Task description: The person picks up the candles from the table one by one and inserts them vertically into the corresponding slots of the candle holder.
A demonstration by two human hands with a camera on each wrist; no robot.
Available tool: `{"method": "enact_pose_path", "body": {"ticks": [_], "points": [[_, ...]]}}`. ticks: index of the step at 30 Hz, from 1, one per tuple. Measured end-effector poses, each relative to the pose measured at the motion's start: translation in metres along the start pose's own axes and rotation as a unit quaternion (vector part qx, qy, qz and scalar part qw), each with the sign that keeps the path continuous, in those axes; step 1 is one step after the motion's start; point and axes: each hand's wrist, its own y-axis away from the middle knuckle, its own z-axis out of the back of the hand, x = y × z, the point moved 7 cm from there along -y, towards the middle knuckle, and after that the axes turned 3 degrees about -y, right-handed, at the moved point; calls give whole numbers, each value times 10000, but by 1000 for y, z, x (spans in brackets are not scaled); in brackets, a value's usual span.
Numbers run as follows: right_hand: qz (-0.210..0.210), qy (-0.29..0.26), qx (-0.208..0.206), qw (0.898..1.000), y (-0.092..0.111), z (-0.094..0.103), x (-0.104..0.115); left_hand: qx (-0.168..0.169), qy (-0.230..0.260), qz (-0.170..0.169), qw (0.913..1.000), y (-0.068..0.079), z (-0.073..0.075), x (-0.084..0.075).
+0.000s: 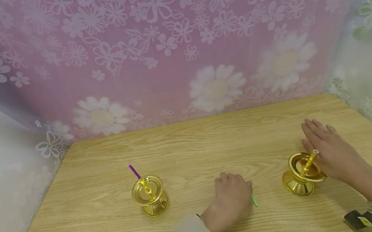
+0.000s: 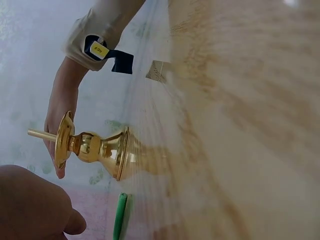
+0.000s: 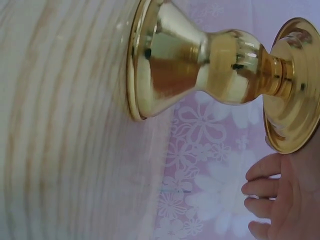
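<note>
My left hand (image 1: 233, 195) is low over the table beside a thin green candle-like stick (image 1: 254, 198). The green stick (image 2: 120, 216) lies on the wood near my thumb in the left wrist view. Its far end is out of sight, and whether the fingertips touch it cannot be told. My right hand (image 1: 334, 151) is beside the right gold candle holder (image 1: 299, 185), its fingers extended. That holder (image 3: 225, 65) stands upright, a bare gold tube (image 1: 311, 161) rising from its dish. In the right wrist view, the fingers (image 3: 262, 187) appear beyond the dish, holding nothing.
A second gold candle holder (image 1: 156, 206) stands at the left, with a purple stick (image 1: 134, 171) on its tube. Under everything is a wooden table (image 1: 190, 143). A pink flowered curtain (image 1: 165, 74) hangs behind, with pale cloth at both sides.
</note>
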Motion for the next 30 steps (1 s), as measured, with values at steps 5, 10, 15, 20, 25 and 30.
{"method": "enact_pose_path", "body": {"ticks": [5,10,15,20,25,30], "points": [[-310,57,132,9994,-1,1,-4,-13,14,42,10000,-2,1,-3],[-127,-7,190,9997,1,0,-6,-6,36,71,10000,-2,0,-3],[282,70,249,9993,4,-2,-10,-8,93,93,9999,-3,0,-2],[496,179,263,9983,6,-3,-14,-3,154,104,9998,-4,-1,-3],[470,193,300,9983,6,-4,-15,15,198,188,9996,-4,-1,-3],[464,127,276,9985,6,-6,-15,52,2,186,9998,-4,-2,-4]]}}
